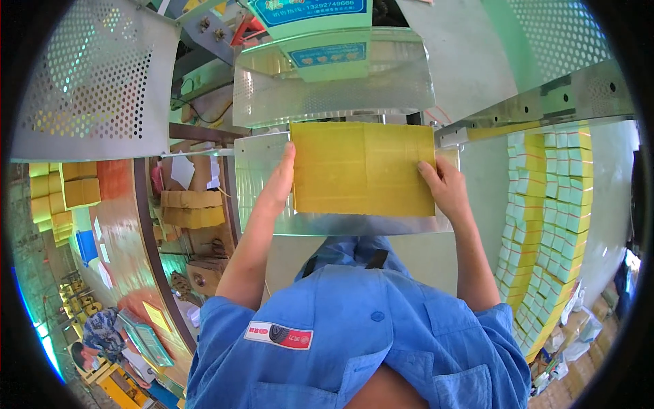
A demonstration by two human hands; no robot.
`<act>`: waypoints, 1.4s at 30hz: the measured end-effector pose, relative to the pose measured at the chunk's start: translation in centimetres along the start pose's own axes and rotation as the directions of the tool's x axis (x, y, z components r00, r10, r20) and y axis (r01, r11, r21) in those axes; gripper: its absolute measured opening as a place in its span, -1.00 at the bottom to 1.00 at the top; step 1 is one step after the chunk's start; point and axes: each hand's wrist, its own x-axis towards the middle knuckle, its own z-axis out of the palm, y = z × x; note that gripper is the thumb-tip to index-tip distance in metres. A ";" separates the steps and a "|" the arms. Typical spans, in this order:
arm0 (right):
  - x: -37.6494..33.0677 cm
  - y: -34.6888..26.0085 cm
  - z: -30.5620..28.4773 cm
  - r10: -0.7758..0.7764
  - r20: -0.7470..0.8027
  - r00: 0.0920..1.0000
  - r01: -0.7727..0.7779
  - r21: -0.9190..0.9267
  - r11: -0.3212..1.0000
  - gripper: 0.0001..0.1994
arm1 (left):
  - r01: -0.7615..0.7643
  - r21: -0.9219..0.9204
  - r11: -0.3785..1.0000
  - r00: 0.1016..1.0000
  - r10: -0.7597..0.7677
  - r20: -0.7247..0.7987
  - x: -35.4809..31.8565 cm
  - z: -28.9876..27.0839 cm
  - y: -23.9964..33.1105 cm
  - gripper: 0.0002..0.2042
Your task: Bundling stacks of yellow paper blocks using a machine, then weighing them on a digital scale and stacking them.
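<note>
In front of me a flat, rectangular piece of yellow paper, perhaps a stack, lies over a shiny metal table. A faint seam or crease runs down its middle. My left hand presses along its left edge with the fingers pointing away from me; the fingers' undersides are hidden. At the opposite edge my right hand grips the yellow paper, its thumb on top and the other fingers round the side.
Beyond the paper stands a clear machine guard. A perforated metal panel is at upper left, a metal rail at upper right. Banded paper bundles line the right. Another person works at lower left near a brown table.
</note>
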 end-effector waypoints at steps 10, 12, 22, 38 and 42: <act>0.0 0.2 0.0 -0.009 -0.002 1.000 0.009 -0.001 1.000 -0.59 | 0.107 -0.069 0.992 0.990 -0.112 -0.086 1.0 -0.6 0.8 -0.23; 0.1 0.1 0.0 -0.003 0.006 1.000 0.003 -0.011 1.000 -0.59 | 0.028 -0.021 0.999 0.985 -0.031 -0.169 1.8 -0.4 0.0 -0.27; 0.1 0.1 0.0 -0.001 0.004 1.000 0.001 -0.008 1.000 -0.58 | 0.020 0.682 0.731 0.955 0.188 -0.230 0.7 -0.4 2.7 -0.45; 0.3 0.0 0.0 -0.023 0.015 1.000 0.023 0.014 1.000 -0.59 | -0.071 0.587 0.806 0.926 0.272 -0.261 3.9 -2.6 0.3 -0.45; 0.3 0.5 0.0 -0.025 0.017 1.000 0.024 0.024 0.999 -0.60 | -0.067 0.452 0.889 0.955 0.189 -0.230 3.2 -2.1 0.8 -0.32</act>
